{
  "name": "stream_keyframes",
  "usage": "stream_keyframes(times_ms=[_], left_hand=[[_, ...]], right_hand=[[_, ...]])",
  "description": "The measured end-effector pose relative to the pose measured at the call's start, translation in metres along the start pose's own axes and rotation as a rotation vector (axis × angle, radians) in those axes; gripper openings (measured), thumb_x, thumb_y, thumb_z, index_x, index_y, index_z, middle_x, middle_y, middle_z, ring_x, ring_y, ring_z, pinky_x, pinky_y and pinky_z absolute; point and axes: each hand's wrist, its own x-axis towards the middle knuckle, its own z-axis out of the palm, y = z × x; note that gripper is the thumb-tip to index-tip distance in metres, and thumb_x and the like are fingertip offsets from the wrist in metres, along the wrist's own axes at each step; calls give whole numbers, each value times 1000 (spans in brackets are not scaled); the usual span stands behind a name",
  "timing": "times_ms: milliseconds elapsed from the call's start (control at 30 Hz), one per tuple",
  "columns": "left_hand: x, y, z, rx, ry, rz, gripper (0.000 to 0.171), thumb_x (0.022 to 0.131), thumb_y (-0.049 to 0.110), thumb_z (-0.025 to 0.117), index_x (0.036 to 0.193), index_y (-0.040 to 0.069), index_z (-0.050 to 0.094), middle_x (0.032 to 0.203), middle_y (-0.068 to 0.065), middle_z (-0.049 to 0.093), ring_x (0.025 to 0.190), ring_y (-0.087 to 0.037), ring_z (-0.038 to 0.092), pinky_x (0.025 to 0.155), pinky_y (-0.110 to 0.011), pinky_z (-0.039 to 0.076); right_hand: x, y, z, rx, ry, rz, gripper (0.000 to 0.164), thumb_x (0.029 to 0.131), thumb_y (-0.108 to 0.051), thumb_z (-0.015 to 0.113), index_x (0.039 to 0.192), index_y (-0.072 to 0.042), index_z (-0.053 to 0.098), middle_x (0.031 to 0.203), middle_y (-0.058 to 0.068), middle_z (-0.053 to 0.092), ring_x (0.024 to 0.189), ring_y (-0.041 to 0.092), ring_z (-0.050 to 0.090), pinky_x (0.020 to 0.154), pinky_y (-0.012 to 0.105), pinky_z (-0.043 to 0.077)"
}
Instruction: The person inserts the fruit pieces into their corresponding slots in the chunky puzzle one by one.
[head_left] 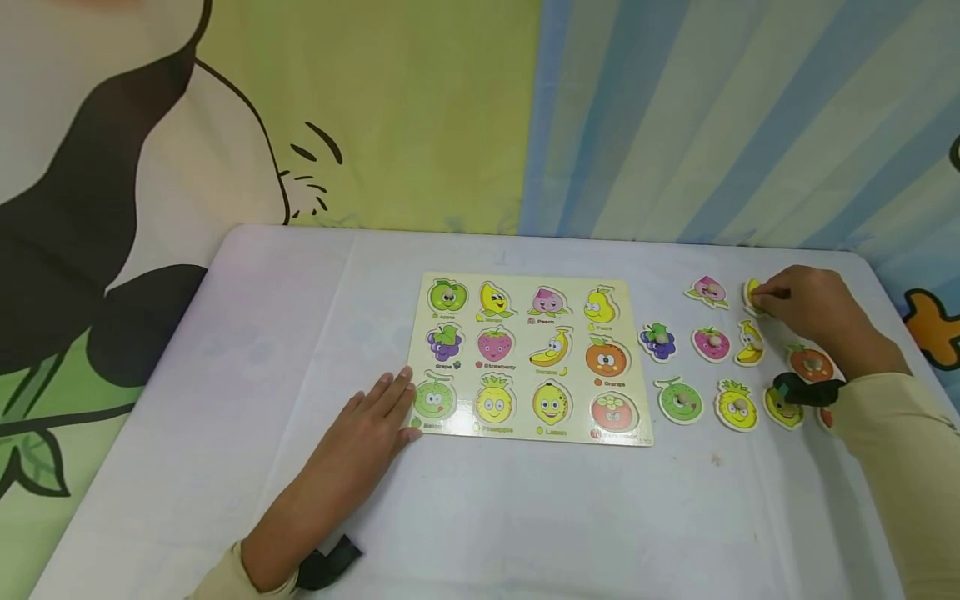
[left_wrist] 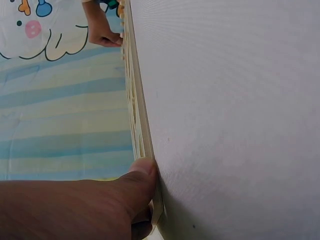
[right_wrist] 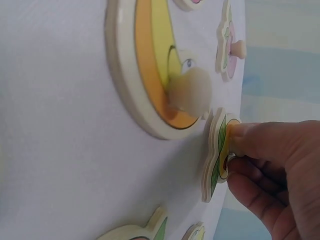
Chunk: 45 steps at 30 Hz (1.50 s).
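1. The right hand (head_left: pixel 813 308) has its grip on the yellow piece (head_left: pixel 752 297), pinching it by the knob between thumb and fingers. Whether the piece is raised from the tabletop (head_left: pixel 525 517) cannot be told.
2. The yellow piece is near the tabletop's far right corner, partly hidden by the fingers; the right wrist view shows green leaves along its side.
3. The left hand (head_left: pixel 367 437) is flat and loose in its grip, its fingers nearly straight, touching the board (head_left: pixel 523 400) at its near left corner, with the thumb against the near edge.
4. The board lies flat, nearer the tabletop's far edge, and shows twelve fruit pictures in three rows of four.
5. Between the board and the tabletop's right edge lie the other knobbed pieces. The peach (head_left: pixel 707 291) is farthest back, left of the yellow piece.
6. Next come the grapes (head_left: pixel 660 340), strawberry (head_left: pixel 711 342), banana (head_left: pixel 750 342) and orange (head_left: pixel 810 363), the banana just nearside of the yellow piece.
7. Nearer lie the melon (head_left: pixel 680 402), pineapple (head_left: pixel 737 406) and lemon (head_left: pixel 783 413); a black band (head_left: pixel 806 390) on the right wrist partly covers the lemon.
8. Past the tabletop's far edge hangs a backdrop (head_left: pixel 637 125), striped behind the pieces.
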Motion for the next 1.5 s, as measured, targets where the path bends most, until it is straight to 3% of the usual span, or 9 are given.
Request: stream_keyframes(times_ms=[267, 600, 800, 1033, 1500], left_hand=[[0, 0, -2, 2, -3, -5, 59, 90, 24, 72, 135, -7, 52, 145, -20, 45, 133, -40, 41, 97, -57, 45], [-1, 0, -1, -24, -2, -8, 58, 91, 23, 71, 136, -8, 51, 146, -21, 43, 134, -40, 39, 99, -57, 43], [-2, 0, -1, -28, 7, 1, 59, 90, 21, 72, 136, -9, 50, 147, -21, 42, 135, -41, 37, 105, -49, 40], [-2, -1, 1, -34, 3, -1, 58, 90, 21, 71, 136, -9, 50, 147, -21, 42, 135, -41, 37, 105, -47, 39], [-1, 0, 1, -39, -16, -18, 59, 90, 21, 72, 136, -8, 50, 149, -20, 40, 137, -40, 35, 104, -46, 41]], right_hand=[[4, -12, -3, 23, -3, 1, 24, 92, -12, 69, 100, 11, 69, 93, 24, 63, 80, 35, 55, 56, 37, 46], [12, -36, -3, 54, -26, 12, 27, 94, -17, 67, 100, 9, 69, 90, 20, 63, 78, 33, 53, 58, 39, 46], [19, -59, -2, 100, -32, -21, 21, 94, -13, 66, 101, 7, 70, 98, 23, 62, 82, 34, 56, 63, 42, 52], [23, -88, 5, 136, -19, -50, 19, 94, -12, 66, 102, 5, 71, 103, 24, 63, 89, 36, 57, 73, 51, 53], [28, -120, 11, 190, 10, -140, 16, 93, -10, 67, 100, 3, 72, 99, 19, 64, 84, 32, 61, 68, 44, 52]])
